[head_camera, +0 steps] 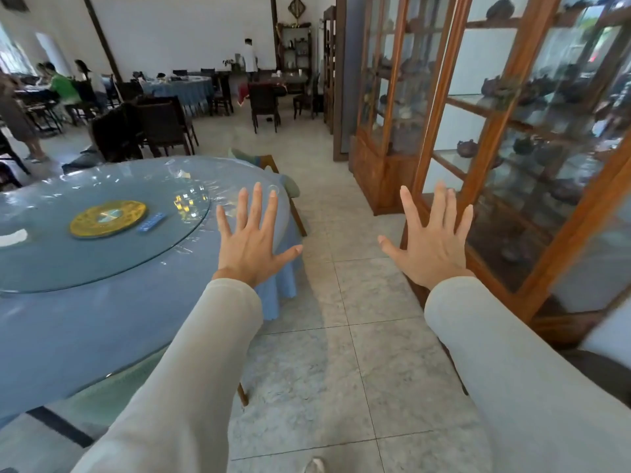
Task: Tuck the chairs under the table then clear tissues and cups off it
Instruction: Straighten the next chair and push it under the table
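while both sleeved arms reach forward, the left hand hovers splayed and empty over the edge of the round blue-clothed table. the right hand spreads empty beside the display cabinet. a clear cup sits at the table's far rim, near a wooden chair.

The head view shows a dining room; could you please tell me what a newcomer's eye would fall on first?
Two bare hands with spread fingers fill the centre: the left hand over the edge of the round blue-clothed table, the right hand in front of the tall wooden glass-fronted cabinets at right. On the table's clear glass turntable lies a round gold disc.
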The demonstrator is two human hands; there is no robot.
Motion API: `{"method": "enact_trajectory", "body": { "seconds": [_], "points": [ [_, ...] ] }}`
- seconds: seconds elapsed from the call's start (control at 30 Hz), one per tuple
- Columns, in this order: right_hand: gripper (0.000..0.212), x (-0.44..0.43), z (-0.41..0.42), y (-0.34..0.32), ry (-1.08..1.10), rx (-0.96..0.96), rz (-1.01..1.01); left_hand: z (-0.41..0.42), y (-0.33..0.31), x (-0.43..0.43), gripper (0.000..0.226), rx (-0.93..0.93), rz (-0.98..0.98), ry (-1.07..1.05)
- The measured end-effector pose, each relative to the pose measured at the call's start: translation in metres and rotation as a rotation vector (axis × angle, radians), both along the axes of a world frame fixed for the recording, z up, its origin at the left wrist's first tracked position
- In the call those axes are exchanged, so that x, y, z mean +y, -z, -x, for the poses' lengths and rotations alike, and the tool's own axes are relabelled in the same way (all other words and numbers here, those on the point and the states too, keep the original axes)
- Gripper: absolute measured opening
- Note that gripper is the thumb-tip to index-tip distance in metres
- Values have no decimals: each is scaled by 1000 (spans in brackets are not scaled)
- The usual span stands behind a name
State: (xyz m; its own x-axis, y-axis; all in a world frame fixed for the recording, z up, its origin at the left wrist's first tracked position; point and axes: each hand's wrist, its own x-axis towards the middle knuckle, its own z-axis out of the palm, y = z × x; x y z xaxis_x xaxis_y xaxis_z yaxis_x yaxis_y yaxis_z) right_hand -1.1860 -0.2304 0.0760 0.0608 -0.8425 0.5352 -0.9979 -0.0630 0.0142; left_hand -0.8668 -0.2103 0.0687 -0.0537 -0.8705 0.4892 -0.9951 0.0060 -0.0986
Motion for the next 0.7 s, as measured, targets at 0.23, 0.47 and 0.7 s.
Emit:
{"method": "enact_trajectory", "body": {
  "seconds": [0.23, 0.47, 0.7],
  "points": [
    [92, -167, -22, 5, 15, -34, -12, -11, -4, -165, 107, 8, -8, 9],
    [94, -343, -56, -17, -39, -104, 14, -19, -24, -327, 106, 32, -49, -1],
    [94, -488, -47, -6, -88, -93, 23, -2, -18, -477, 105, 9, -67, 4]
  ]
}}
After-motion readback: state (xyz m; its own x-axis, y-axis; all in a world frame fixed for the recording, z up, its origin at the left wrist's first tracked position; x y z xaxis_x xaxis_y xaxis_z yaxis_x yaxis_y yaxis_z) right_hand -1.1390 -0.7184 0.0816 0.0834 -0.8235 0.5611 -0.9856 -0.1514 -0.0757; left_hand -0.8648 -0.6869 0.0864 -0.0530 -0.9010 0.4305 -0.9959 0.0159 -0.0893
